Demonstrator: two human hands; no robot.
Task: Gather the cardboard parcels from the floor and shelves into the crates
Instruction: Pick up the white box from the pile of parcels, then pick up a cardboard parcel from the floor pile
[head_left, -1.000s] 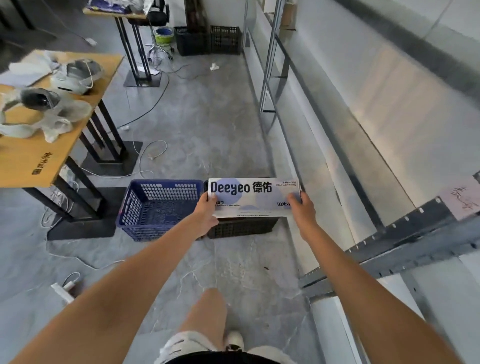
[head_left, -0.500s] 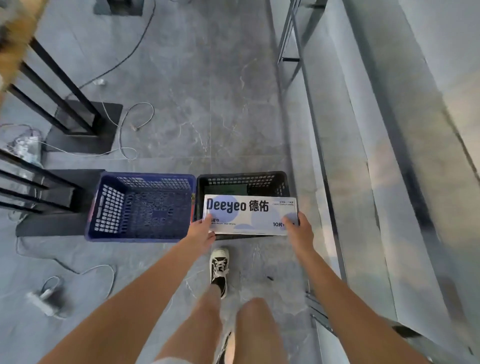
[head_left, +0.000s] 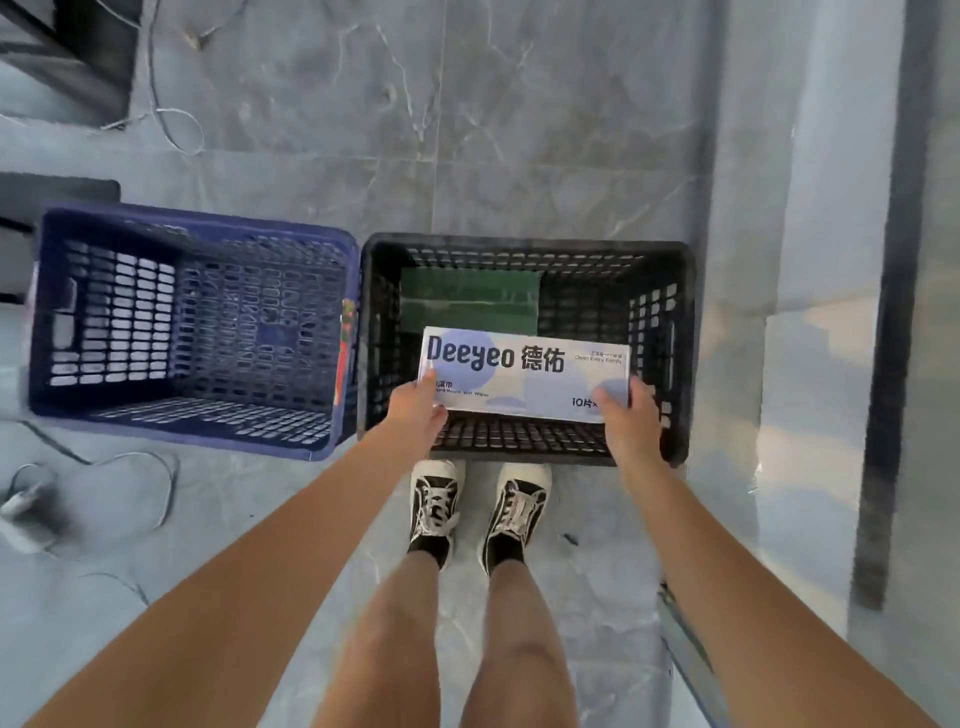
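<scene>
A white cardboard box (head_left: 524, 374) printed "Deeyeo" with pale blue blobs hangs over the near half of the black crate (head_left: 670, 291). My left hand (head_left: 418, 410) grips its near left corner and my right hand (head_left: 626, 421) grips its near right corner. Inside the black crate, a green parcel (head_left: 467, 301) lies on the bottom at the far left. To the left of the black crate, touching it, stands the blue crate (head_left: 197, 228), with nothing visible inside.
My two feet in black-and-white sneakers (head_left: 478, 504) stand right at the black crate's near wall. White cables (head_left: 166, 119) and a plug strip (head_left: 21, 509) lie on the grey tiled floor at left. A dark table base (head_left: 62, 187) sits at far left; shelving metal (head_left: 893, 312) runs along the right.
I have stepped up to the crates and my view has tilted straight down. The box, held in both hands, has come lower over the black crate's opening.
</scene>
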